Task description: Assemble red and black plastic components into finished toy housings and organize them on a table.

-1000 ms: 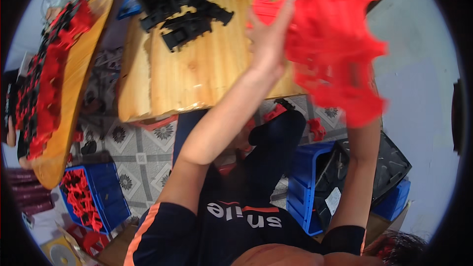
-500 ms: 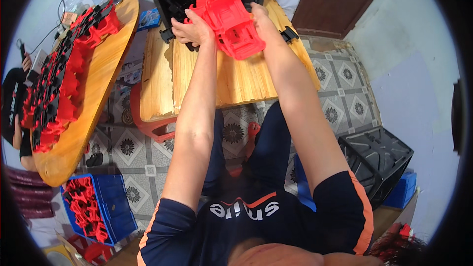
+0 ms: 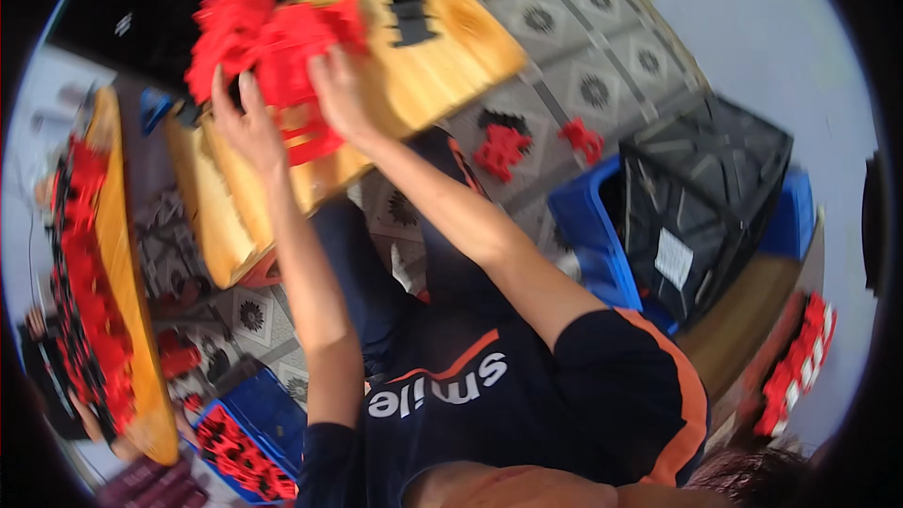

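Observation:
Red moulded plastic parts lie bunched on the wooden table at the upper left, blurred by motion. My left hand is at the near left of them, its fingers stretched and apart against the red plastic. On the near right side, my right hand has its fingers curled onto one red part, whose slotted lower end shows between my hands. The far fingertips are hard to make out. A flat black plastic piece with notched sides rests on the table to the right.
A big black box stands behind the parts. Red parts lie on the tiled floor. Blue crates and a black crate stand at right. At left are another table with red and black parts, a person, and a filled blue crate.
The view has turned, bringing table and hands to the upper left. The red part held between my hands has left the black box's opening and is now over the table among other red parts.

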A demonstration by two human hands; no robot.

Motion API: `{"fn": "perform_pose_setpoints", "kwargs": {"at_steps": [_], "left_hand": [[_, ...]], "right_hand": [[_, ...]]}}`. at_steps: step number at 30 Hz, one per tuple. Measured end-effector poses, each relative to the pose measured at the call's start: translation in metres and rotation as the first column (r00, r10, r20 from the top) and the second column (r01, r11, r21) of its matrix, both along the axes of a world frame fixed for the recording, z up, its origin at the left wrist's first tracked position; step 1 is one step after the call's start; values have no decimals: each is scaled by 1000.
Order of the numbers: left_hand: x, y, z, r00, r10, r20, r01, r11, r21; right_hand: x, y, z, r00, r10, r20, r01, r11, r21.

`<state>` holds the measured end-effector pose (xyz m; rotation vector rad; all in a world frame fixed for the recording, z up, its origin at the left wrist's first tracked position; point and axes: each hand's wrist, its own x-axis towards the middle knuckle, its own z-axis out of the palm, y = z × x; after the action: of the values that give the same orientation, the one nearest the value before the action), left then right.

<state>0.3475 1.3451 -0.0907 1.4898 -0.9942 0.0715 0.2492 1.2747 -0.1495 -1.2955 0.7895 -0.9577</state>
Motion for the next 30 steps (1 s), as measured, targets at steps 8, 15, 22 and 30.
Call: {"fn": "perform_pose_setpoints", "kwargs": {"at_steps": [8, 15, 22, 30], "left_hand": [[26, 15, 12, 858, -46, 512, -173, 912, 372], [-38, 23, 18, 678, 208, 705, -300, 954, 7], [-165, 65, -44, 602, -442, 666, 377, 892, 251], [-203, 23, -108, 717, -680, 152, 592, 710, 382]], "right_hand": [[-152, -14, -81, 698, -703, 137, 709, 651, -271], [-225, -51, -407, 478, -337, -812, 764, 615, 194], [-204, -49, -430, 777, -218, -590, 578, 617, 533], [-340, -182, -434, -212, -667, -714, 791, 311, -526]]}}
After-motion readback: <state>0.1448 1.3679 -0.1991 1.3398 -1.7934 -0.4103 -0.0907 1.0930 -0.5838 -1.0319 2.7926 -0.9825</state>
